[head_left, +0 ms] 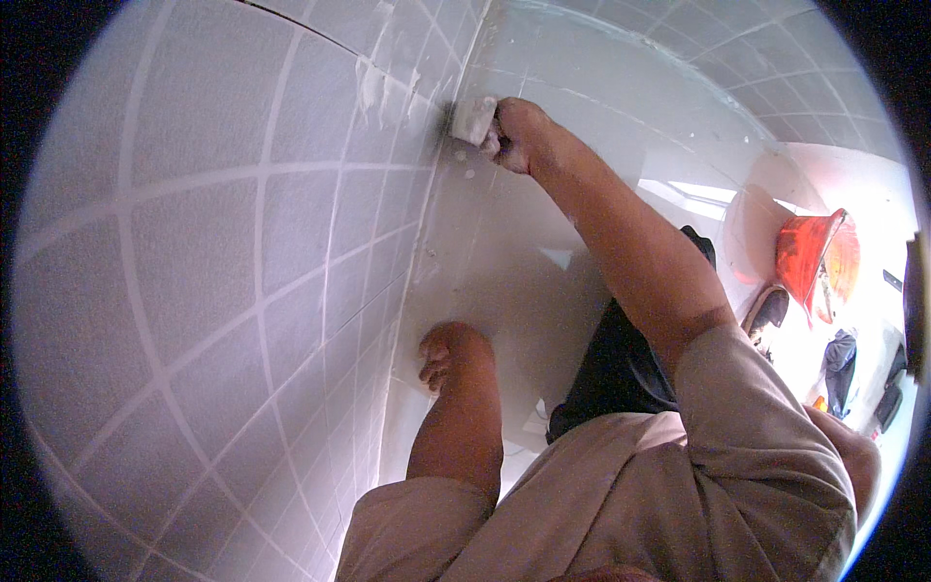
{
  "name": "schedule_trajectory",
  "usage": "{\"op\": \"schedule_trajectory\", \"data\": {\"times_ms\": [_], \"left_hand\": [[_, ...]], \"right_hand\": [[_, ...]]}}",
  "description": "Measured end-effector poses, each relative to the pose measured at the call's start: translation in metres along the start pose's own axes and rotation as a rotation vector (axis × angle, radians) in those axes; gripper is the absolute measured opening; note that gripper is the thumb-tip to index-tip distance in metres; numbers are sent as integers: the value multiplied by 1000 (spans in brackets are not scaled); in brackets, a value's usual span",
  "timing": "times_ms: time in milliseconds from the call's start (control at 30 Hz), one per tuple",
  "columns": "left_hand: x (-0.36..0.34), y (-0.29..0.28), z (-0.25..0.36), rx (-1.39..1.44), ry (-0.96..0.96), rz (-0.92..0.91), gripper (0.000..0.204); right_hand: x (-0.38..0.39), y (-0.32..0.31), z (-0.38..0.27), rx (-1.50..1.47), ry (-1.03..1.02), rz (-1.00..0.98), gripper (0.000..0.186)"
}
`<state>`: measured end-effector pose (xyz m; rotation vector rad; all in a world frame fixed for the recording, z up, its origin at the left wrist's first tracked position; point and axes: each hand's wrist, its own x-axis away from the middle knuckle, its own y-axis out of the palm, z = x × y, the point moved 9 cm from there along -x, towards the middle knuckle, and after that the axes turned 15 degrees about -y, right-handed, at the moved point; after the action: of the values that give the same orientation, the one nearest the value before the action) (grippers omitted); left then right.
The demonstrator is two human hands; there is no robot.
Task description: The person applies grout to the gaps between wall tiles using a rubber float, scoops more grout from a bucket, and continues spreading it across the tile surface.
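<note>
- Head view shows the right hand (514,131) at about 12 o'clock, with its fingers clamped around a small whitish sponge (474,119).
- The sponge is pressed where the tiled wall (213,242) meets the glossy white floor (514,242); wet white smears lie on the tiles just beside it.
- The left hand (448,354) is near the centre, toward 6 o'clock; it rests on the floor close to the wall base, fingers loosely together and holding nothing.
- A red hard hat (813,254) lies well apart at 3 o'clock, with dark clothes (842,369) below it.
- I think the risk is that the supporting hand slips on the shiny floor, because the person leans far forward.
- The sponge may also pull fresh grout out of the joint if it is pressed too hard, or leave haze on the tiles.
</note>
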<state>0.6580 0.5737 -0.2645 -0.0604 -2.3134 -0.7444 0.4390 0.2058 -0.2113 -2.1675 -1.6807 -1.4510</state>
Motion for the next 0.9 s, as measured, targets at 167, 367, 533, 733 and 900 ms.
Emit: {"op": "schedule_trajectory", "data": {"times_ms": [167,367,533,733,900], "left_hand": [[14,-24,-7,212,-4,45,51],[-37,5,9,8,-130,-160,50],[-11,9,6,-617,76,-231,53],[-29,14,6,-390,-30,-192,57],[-28,7,17,-500,15,-153,58]], "right_hand": [[-15,6,11,557,-11,-295,21],[8,-5,-22,433,-300,-242,20],[21,6,-13,247,-175,-119,25],[68,39,-30,253,-489,-323,23],[68,56,-27,633,-690,-299,18]]}}
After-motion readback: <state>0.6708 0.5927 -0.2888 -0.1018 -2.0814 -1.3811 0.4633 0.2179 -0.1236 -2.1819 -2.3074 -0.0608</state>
